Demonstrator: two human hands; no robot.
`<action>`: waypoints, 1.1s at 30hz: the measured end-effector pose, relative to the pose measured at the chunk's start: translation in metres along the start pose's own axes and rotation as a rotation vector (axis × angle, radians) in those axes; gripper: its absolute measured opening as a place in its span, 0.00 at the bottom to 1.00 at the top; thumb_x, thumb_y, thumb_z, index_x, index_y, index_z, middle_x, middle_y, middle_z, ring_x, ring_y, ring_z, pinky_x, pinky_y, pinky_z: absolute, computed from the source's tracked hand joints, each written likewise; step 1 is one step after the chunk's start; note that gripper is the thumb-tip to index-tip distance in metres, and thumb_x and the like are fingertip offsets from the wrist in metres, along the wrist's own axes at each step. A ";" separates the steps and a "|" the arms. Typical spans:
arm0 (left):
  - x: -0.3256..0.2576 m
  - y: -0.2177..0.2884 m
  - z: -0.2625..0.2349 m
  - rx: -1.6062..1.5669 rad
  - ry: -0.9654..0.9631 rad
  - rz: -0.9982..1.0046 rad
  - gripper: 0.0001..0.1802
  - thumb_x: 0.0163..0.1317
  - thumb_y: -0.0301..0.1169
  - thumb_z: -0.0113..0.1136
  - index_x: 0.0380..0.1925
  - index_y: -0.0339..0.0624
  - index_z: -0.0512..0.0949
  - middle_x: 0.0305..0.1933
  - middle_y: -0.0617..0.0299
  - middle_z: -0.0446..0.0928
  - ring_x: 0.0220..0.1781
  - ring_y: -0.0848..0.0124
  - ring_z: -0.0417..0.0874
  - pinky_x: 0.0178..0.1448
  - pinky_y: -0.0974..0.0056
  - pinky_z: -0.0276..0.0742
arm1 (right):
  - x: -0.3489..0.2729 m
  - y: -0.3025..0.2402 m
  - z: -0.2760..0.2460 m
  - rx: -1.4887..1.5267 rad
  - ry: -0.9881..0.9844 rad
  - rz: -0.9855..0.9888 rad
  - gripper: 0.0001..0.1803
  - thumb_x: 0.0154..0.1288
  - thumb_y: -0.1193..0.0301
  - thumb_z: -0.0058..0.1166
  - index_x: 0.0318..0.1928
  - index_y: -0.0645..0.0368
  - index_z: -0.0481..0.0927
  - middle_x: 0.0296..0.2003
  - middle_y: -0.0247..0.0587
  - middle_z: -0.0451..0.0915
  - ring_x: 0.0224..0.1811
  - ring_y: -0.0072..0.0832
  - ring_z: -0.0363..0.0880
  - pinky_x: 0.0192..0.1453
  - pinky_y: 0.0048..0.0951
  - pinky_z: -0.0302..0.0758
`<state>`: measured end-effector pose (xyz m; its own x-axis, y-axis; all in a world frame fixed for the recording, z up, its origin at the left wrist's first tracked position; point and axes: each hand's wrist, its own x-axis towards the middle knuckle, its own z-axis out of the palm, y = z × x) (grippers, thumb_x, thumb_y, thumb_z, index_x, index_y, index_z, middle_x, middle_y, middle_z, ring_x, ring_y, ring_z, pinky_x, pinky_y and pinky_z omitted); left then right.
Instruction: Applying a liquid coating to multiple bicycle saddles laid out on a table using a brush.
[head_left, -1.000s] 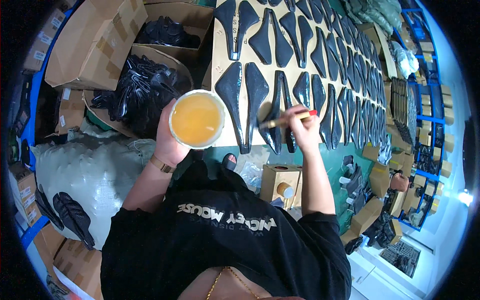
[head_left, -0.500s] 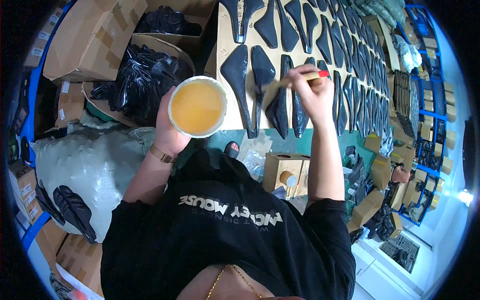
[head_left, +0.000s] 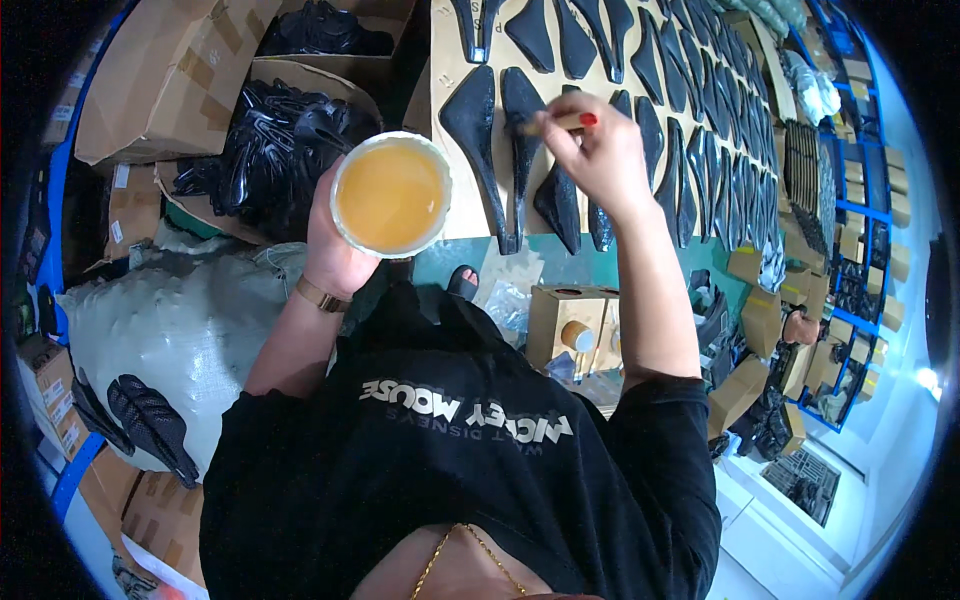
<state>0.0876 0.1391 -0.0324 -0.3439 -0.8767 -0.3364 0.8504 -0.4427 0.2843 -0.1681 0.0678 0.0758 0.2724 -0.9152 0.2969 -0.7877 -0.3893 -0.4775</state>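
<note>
**Brush over saddle shells, cup held level**

Your right hand [head_left: 598, 150] has its fingers pinched shut around a thin wooden-handled brush [head_left: 545, 125], thumb and forefinger clamped on the handle. The brush lies roughly level, its tip pointing left over a black saddle-shaped plastic shell [head_left: 520, 150]. Whether the bristles touch the shell cannot be told.

Your left hand [head_left: 335, 245] is wrapped around a round white cup of amber-yellow liquid [head_left: 391, 195], fingers curled under its far side and hidden; the cup sits upright, just left of the brush and above the board's near edge. A gold-coloured wristband [head_left: 320, 294] sits on that wrist.

The shell lies among rows of like black shells on a flat tan cardboard sheet [head_left: 450, 70]. To the left, an open brown carton [head_left: 300, 75] holds a heap of black parts. Below the sheet, a small brown box [head_left: 565, 320] stands on the green floor.
</note>
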 end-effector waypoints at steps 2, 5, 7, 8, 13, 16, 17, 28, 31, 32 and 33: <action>-0.002 0.001 -0.005 -0.028 0.000 0.013 0.23 0.70 0.46 0.38 0.54 0.42 0.71 0.56 0.61 0.74 0.58 0.67 0.73 0.63 0.58 0.67 | -0.021 0.001 -0.001 -0.023 -0.185 0.131 0.11 0.58 0.66 0.58 0.34 0.61 0.80 0.28 0.44 0.81 0.28 0.33 0.82 0.34 0.27 0.77; -0.005 0.003 -0.008 -0.054 -0.006 0.031 0.23 0.70 0.45 0.38 0.54 0.42 0.71 0.55 0.60 0.74 0.58 0.67 0.74 0.63 0.58 0.67 | -0.069 -0.008 -0.011 0.103 -0.353 0.236 0.09 0.55 0.67 0.58 0.31 0.61 0.81 0.22 0.39 0.80 0.25 0.24 0.80 0.33 0.25 0.75; -0.008 0.005 -0.010 -0.048 -0.007 0.041 0.23 0.70 0.45 0.39 0.54 0.42 0.71 0.55 0.60 0.74 0.57 0.67 0.74 0.62 0.58 0.67 | -0.090 -0.009 -0.023 0.210 -0.270 0.334 0.08 0.56 0.69 0.57 0.28 0.63 0.80 0.21 0.38 0.80 0.23 0.22 0.78 0.30 0.23 0.75; -0.008 0.005 -0.012 -0.019 0.004 0.052 0.23 0.70 0.45 0.39 0.54 0.42 0.71 0.55 0.60 0.74 0.57 0.67 0.74 0.62 0.58 0.68 | -0.098 -0.007 -0.026 0.321 -0.138 0.394 0.09 0.57 0.69 0.57 0.27 0.63 0.80 0.21 0.38 0.80 0.22 0.23 0.78 0.29 0.23 0.74; -0.007 0.003 -0.026 0.099 0.059 0.006 0.35 0.64 0.55 0.40 0.64 0.45 0.60 0.66 0.47 0.61 0.66 0.39 0.62 0.56 0.34 0.70 | -0.116 -0.004 -0.013 0.378 0.127 0.268 0.04 0.58 0.75 0.60 0.31 0.63 0.80 0.31 0.41 0.82 0.32 0.23 0.80 0.38 0.21 0.75; -0.009 -0.003 -0.017 0.092 0.072 0.001 0.35 0.64 0.55 0.40 0.65 0.44 0.59 0.66 0.45 0.61 0.66 0.36 0.60 0.56 0.35 0.71 | -0.147 0.002 -0.013 0.404 -0.032 0.281 0.03 0.56 0.76 0.59 0.30 0.63 0.80 0.29 0.39 0.82 0.30 0.24 0.80 0.36 0.23 0.75; -0.013 -0.002 -0.021 0.051 0.085 -0.003 0.36 0.64 0.55 0.40 0.65 0.44 0.59 0.67 0.45 0.60 0.66 0.36 0.59 0.55 0.35 0.71 | -0.152 -0.002 -0.013 0.357 -0.100 0.326 0.03 0.56 0.77 0.59 0.29 0.64 0.79 0.29 0.39 0.81 0.30 0.24 0.79 0.36 0.23 0.75; -0.050 -0.024 -0.017 -0.084 0.065 -0.040 0.31 0.65 0.57 0.37 0.62 0.52 0.64 0.65 0.57 0.65 0.66 0.50 0.65 0.58 0.30 0.63 | -0.159 -0.010 -0.014 0.465 0.162 0.066 0.03 0.57 0.79 0.58 0.33 0.65 0.79 0.33 0.45 0.81 0.36 0.29 0.81 0.43 0.28 0.76; -0.061 -0.031 -0.016 -0.106 0.038 -0.062 0.32 0.65 0.57 0.37 0.62 0.52 0.64 0.65 0.56 0.65 0.65 0.49 0.66 0.58 0.29 0.62 | -0.163 -0.006 0.000 0.362 0.024 0.002 0.06 0.52 0.75 0.63 0.31 0.60 0.79 0.31 0.41 0.82 0.32 0.35 0.81 0.38 0.29 0.77; -0.064 -0.034 -0.017 -0.097 0.019 -0.051 0.32 0.65 0.57 0.37 0.61 0.52 0.64 0.65 0.55 0.65 0.65 0.48 0.67 0.58 0.30 0.63 | -0.169 0.001 0.003 0.372 0.026 -0.009 0.06 0.52 0.75 0.63 0.31 0.60 0.79 0.31 0.41 0.82 0.32 0.35 0.81 0.38 0.29 0.77; -0.067 -0.037 -0.017 -0.088 0.000 -0.040 0.32 0.65 0.57 0.37 0.61 0.51 0.64 0.64 0.54 0.65 0.64 0.48 0.67 0.58 0.30 0.63 | -0.178 0.007 0.002 0.342 -0.053 0.039 0.06 0.52 0.75 0.63 0.31 0.60 0.79 0.30 0.42 0.81 0.32 0.36 0.81 0.37 0.29 0.77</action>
<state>0.0860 0.2176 -0.0360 -0.3783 -0.8588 -0.3455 0.8679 -0.4588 0.1905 -0.2212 0.2274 0.0178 0.2807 -0.9309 0.2339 -0.5701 -0.3577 -0.7396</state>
